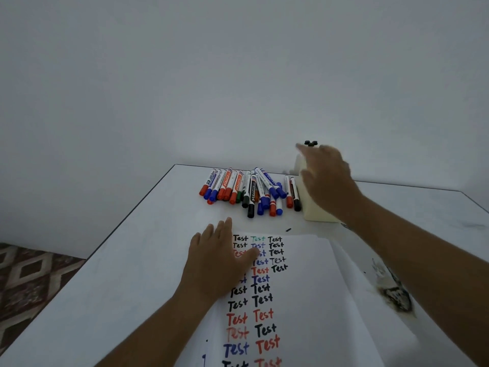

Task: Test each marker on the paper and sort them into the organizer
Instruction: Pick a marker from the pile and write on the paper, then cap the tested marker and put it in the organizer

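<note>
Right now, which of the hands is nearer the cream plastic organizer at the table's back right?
The right hand: it hovers, blurred, just in front of the cream plastic organizer. The left hand rests flat on the white paper, well short of it.

We see the left hand (222, 256) flat on the paper (304, 300), covering some "Test" marks. Markers (251, 190) lie heaped at 12 o'clock from it. At 2 o'clock, the blurred right hand (326, 178) hovers open-fingered over the cream organizer (315, 214).
</note>
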The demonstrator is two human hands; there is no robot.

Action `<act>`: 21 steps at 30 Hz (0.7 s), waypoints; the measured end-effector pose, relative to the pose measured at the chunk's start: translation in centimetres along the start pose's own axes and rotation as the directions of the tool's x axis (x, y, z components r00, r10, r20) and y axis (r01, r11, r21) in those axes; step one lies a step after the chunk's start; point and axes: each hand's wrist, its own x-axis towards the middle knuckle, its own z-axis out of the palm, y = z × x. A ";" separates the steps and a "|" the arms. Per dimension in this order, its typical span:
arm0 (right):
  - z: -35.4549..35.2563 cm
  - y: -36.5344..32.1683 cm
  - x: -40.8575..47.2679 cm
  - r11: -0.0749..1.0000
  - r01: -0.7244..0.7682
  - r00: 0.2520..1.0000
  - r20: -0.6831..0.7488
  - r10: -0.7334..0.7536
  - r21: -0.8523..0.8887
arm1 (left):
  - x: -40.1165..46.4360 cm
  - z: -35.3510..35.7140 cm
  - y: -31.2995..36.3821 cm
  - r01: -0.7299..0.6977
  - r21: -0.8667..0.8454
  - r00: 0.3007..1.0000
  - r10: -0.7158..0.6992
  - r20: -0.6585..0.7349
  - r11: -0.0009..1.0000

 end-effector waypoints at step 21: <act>2.9 -3.0 -14.2 0.988 -0.017 0.777 0.620 0.111 -0.155 | 2.8 -0.9 -1.6 0.155 -0.275 0.975 -0.192 -0.114 0.949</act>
